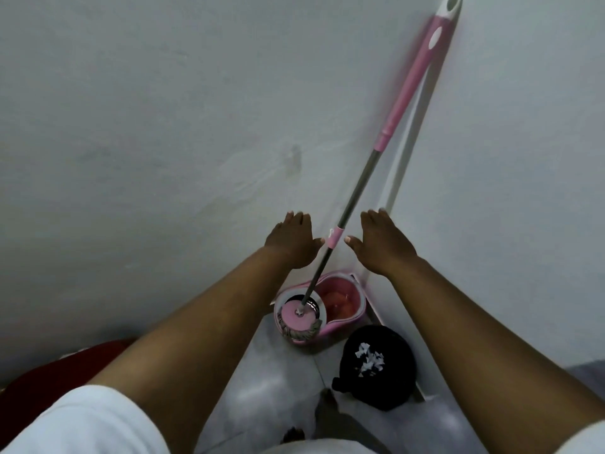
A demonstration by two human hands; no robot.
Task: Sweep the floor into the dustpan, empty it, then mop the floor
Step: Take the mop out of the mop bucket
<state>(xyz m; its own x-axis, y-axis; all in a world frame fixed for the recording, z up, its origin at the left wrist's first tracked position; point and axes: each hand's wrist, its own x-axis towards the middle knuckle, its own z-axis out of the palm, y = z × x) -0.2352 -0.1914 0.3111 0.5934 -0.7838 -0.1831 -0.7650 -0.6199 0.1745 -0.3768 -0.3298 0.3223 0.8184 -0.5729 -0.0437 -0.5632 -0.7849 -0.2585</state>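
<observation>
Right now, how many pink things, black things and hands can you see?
Pink things: 2, the mop and the mop bucket
Black things: 1, the bin holding white paper scraps
Hands: 2, the left hand and the right hand, both open beside the mop pole
Total: 5

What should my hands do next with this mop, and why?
Probably close one hand round the mop handle. Both the left hand and right hand are open beside it, gripping nothing, while the mop head sits in the pink bucket and the handle leans toward the wall.
</observation>
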